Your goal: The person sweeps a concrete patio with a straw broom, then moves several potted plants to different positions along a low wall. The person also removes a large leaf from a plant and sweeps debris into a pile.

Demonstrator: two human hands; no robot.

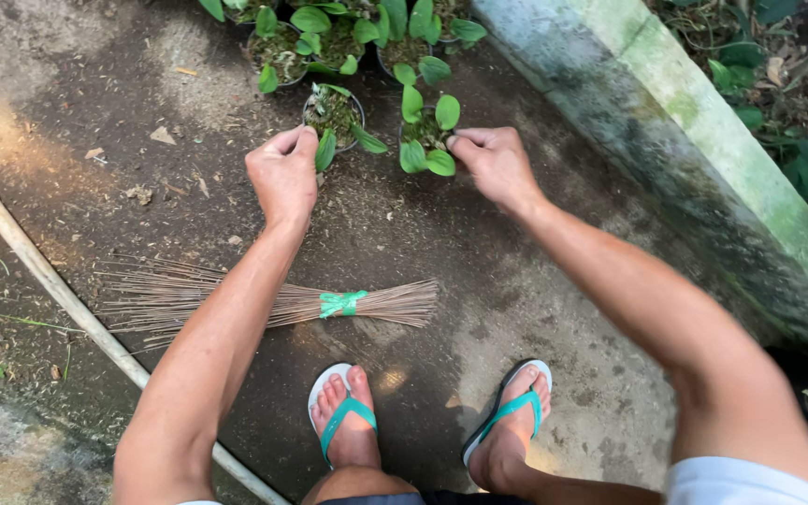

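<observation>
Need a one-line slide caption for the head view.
Both hands, left hand and right hand, grip small potted plants on wet concrete ground, with a stick broom lying by the sandalled feet.

Damp, dark concrete ground (535, 309) fills the frame. On it, at centre, lies a stick broom (273, 301) bound with green tape; small potted plants (334, 112) stand at top centre; a pale hose (39, 266) crosses the left; 2 sandalled feet (353, 416) stand at bottom.
</observation>
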